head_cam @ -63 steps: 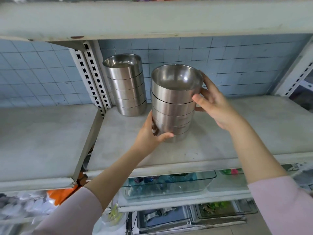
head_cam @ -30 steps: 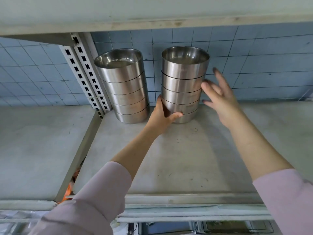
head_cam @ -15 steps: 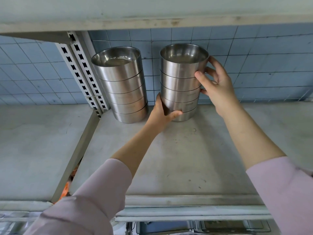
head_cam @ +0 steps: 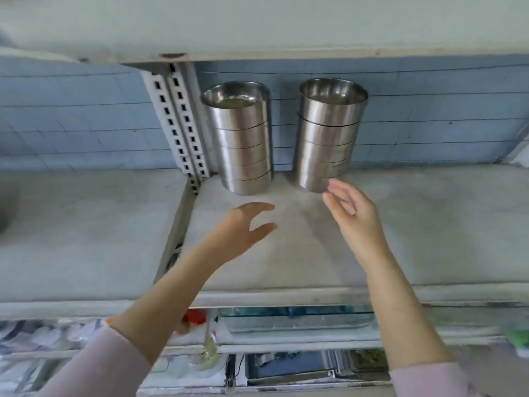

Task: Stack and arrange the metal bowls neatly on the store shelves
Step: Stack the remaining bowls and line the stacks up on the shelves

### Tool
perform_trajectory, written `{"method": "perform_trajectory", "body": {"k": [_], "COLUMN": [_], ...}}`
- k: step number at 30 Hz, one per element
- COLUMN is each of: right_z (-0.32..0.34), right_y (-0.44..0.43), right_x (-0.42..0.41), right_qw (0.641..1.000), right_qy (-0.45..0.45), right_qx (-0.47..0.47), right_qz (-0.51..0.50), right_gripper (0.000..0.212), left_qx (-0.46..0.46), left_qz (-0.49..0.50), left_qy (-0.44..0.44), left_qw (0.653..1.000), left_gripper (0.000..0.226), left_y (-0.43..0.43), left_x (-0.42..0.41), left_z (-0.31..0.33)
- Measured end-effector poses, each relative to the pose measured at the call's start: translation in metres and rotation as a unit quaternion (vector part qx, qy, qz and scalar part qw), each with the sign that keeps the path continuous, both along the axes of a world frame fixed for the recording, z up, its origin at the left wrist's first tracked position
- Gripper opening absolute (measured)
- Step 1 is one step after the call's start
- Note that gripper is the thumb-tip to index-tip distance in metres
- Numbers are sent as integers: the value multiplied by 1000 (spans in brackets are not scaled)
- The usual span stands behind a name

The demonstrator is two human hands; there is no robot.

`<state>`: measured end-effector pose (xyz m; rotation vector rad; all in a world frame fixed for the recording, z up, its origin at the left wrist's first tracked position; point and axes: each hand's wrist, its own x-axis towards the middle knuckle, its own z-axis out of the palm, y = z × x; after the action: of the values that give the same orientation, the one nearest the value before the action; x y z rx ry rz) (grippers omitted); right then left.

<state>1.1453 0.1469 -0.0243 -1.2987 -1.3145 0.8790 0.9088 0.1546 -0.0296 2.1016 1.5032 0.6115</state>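
Steel bowl stacks (head_cam: 329, 133): two upright

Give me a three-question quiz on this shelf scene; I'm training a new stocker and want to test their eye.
1. True or false: the right hand is gripping the right bowl stack.
2. Which stack stands nearer the slotted upright? A) left bowl stack B) right bowl stack
3. Fill in: both stacks stand at the ___ of the shelf, by the blue tiled wall.

Key
1. False: both the right hand and the left hand are open and clear of the bowls.
2. A
3. back
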Motion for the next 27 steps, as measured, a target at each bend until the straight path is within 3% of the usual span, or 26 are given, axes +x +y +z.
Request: {"method": "perform_trajectory", "body": {"k": [7,11,19,27], "right_z": [9,20,40,58], "right_y": [-78,-108,-135,-115], "right_x": [-137,-238,-410,-534], "right_qw": [971,941,894,877], "right_qy": [-224,-289,-339,-314], "right_qx": [45,99,166,205], "right_qz": [70,146,242,299], "right_gripper": [54,60,62,62], "left_qx": [65,74,93,97], "left_qz": [94,179,328,428], "left_qy": [100,117,98,85], "left_qw": [988,974,935,895], "left_gripper": [44,49,57,57], "left_y": [-114,-183,-280,-298], "left_x": [-185,-293,-446,-546], "left_z": [6,18,37,29]}}
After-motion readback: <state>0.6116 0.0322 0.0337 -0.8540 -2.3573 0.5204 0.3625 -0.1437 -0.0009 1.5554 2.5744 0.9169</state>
